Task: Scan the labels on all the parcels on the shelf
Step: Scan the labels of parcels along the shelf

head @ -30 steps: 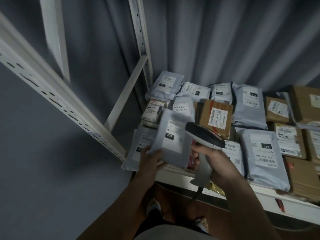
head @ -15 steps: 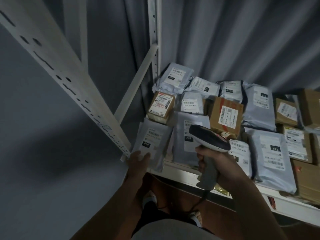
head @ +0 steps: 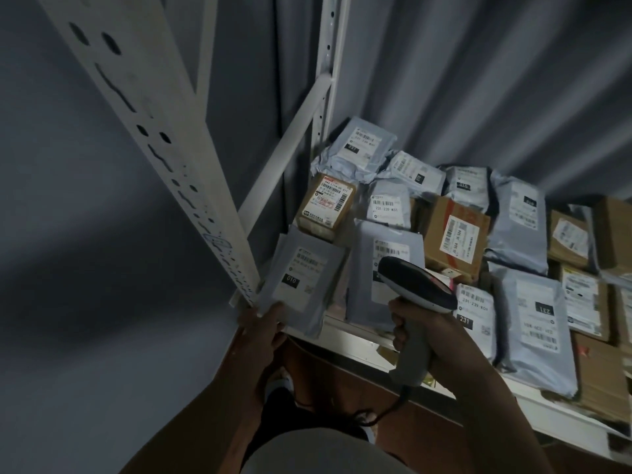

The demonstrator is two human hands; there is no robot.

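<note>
Several grey mailer bags and brown boxes with white labels lie on a white shelf (head: 355, 340). My left hand (head: 265, 328) grips the lower corner of a grey parcel marked 010 (head: 301, 278) at the shelf's front left corner. My right hand (head: 415, 331) grips a handheld barcode scanner (head: 415, 289) by its handle; the scanner head hovers over a second grey parcel (head: 383, 275) just right of the 010 one. A small brown box (head: 326, 208) with a red-stamped label lies behind them.
A white perforated shelf upright (head: 164, 148) slants down the left, with a rear post (head: 330, 63) and a diagonal brace (head: 290, 142). Grey curtain hangs behind. More parcels (head: 533, 313) and boxes (head: 455, 234) fill the shelf to the right. The scanner's cable (head: 386, 410) hangs below.
My left hand let go of the parcel marked 231, which now lies flat on the shelf, and took the lower corner of the 010 parcel. The scanner stayed over the 231 parcel.
</note>
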